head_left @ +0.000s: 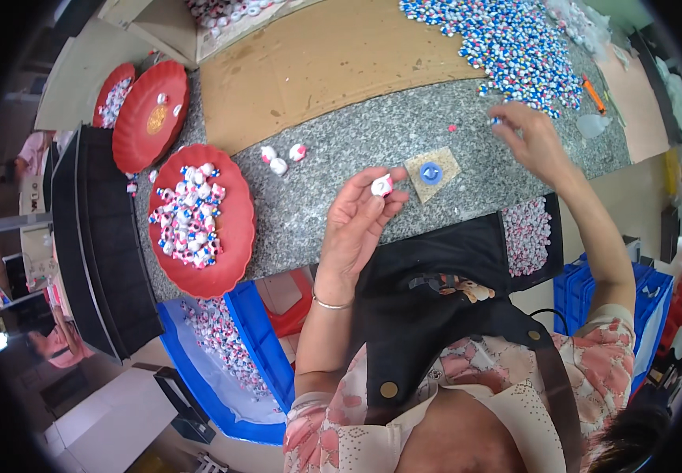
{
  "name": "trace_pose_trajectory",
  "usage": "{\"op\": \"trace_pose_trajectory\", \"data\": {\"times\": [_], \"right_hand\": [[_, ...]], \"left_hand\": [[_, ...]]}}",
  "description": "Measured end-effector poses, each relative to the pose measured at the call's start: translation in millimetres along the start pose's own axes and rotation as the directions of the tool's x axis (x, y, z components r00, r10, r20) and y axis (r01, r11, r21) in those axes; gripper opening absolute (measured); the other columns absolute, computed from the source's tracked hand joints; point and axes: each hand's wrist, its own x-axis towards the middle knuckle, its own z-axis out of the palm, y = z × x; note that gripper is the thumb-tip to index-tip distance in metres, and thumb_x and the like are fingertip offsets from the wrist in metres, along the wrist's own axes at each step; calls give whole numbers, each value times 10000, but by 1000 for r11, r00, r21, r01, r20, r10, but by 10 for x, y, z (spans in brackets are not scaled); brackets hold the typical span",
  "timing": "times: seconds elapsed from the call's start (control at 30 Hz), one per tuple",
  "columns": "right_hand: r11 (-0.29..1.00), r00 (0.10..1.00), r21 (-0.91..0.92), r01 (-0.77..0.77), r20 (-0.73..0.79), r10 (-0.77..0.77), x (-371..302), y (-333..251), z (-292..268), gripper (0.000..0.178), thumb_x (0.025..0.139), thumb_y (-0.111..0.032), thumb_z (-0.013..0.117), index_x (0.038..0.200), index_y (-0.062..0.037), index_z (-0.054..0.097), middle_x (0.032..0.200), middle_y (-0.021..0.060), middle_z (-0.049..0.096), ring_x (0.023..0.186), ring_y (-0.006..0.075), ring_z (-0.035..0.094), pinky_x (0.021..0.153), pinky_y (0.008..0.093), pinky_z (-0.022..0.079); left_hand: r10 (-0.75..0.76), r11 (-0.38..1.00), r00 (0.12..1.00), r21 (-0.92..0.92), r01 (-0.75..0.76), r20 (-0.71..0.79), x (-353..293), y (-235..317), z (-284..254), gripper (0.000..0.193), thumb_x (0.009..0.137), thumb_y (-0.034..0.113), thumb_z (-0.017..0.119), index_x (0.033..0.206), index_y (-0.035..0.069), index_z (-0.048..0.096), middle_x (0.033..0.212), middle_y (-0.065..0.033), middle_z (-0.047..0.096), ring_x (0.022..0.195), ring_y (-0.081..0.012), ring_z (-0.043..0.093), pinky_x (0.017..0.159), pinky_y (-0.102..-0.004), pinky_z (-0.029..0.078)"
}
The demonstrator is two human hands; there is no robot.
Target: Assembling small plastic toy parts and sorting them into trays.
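Observation:
My left hand holds a small white-and-pink plastic figure part between thumb and fingers, above the front of the grey speckled worktop. Out to the right, the fingertips of my right hand close on a small blue-and-white piece, just short of a large heap of similar blue-and-white pieces. Between my hands lies a beige board with a round blue holder on it. Several white-and-pink parts rest on the worktop left of my left hand.
A red scalloped dish with assembled figures stands at left, with more red dishes behind it. Brown cardboard covers the back. Blue crates sit below the edge. An orange-handled tool lies far right, beside a clear plastic piece.

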Motion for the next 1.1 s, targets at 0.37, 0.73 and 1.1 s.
{"op": "trace_pose_trajectory", "data": {"times": [0.37, 0.73, 1.1], "right_hand": [[975, 901, 212, 64, -433, 35, 74, 311, 300, 167, 796, -51, 699, 961, -51, 678, 921, 78, 606, 742, 178, 612, 663, 300, 499], [936, 517, 259, -237, -782, 347, -755, 1654, -287, 673, 748, -200, 780, 1311, -51, 443, 1238, 126, 508, 1085, 232, 535, 925, 359, 451], [652, 880, 753, -87, -249, 405, -811, 839, -272, 434, 862, -39, 583, 1279, -6, 468, 1051, 99, 643, 987, 177, 619, 889, 305, 475]], "left_hand": [[147, 938, 988, 322, -125, -46, 91, -20, 15, 330, 898, -3, 578, 1222, -1, 520, 1124, -156, 614, 917, -189, 624, 854, -322, 507], [548, 588, 826, 762, -270, -130, -193, 16, -209, 283, 892, -56, 568, 1170, -25, 524, 1075, -121, 614, 897, -152, 614, 845, -270, 495], [663, 275, 747, 943, -189, -43, -346, -76, -417, 265, 866, -79, 596, 1115, 2, 557, 1057, -46, 566, 967, -119, 574, 828, -237, 467]]}}
